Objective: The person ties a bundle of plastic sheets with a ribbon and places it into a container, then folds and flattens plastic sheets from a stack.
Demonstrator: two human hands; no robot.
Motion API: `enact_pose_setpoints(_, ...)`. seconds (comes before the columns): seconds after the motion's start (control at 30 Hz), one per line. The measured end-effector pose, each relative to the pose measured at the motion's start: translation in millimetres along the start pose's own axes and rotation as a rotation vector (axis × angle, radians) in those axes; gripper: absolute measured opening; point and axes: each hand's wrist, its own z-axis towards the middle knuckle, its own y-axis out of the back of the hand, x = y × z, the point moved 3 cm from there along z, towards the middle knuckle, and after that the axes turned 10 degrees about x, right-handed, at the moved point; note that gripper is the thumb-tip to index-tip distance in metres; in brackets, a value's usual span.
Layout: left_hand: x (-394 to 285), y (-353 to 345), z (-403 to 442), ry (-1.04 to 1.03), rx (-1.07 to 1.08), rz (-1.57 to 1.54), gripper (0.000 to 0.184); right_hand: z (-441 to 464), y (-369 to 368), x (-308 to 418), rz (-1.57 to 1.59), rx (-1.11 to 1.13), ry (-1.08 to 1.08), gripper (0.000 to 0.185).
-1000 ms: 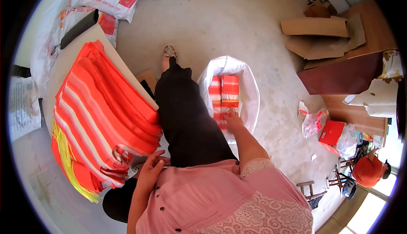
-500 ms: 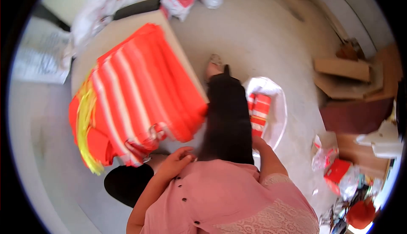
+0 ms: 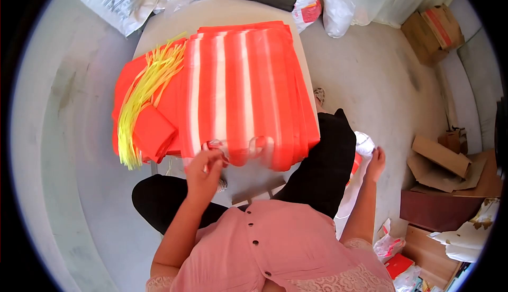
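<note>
Touching the striped stack (image 3: 241,96), the left hand (image 3: 202,171) hides whether its grip is clamped.

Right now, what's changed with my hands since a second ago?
Your left hand moved from your waist to the near edge of the striped stack; your right hand came from inside the white container to its rim. The stack and yellow strips stayed on the table.

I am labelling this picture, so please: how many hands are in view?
2. The left hand is at the near edge of the striped cloth; the right hand is at the rim of the white container. No other hand shows.
</note>
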Motion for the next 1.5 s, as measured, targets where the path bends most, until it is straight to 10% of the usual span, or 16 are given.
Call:
enact_pose_setpoints(0.37, 11, 32, 83, -0.157, 0.043, 0.879, 0.049, -140, -173, 368, -0.664, 0.812, 1.043, 0.070)
enact_pose_setpoints(0.57, 31, 43, 137, -0.045, 0.081, 0.889, 0.059, -98, -268, 361, -0.524, 0.804, 0.990, 0.069)
enact_pose_setpoints(1.5, 84, 57, 161, -0.083, 0.027, 0.383, 0.083, -88, -288, 374, -0.642, 0.754, 0.959, 0.075)
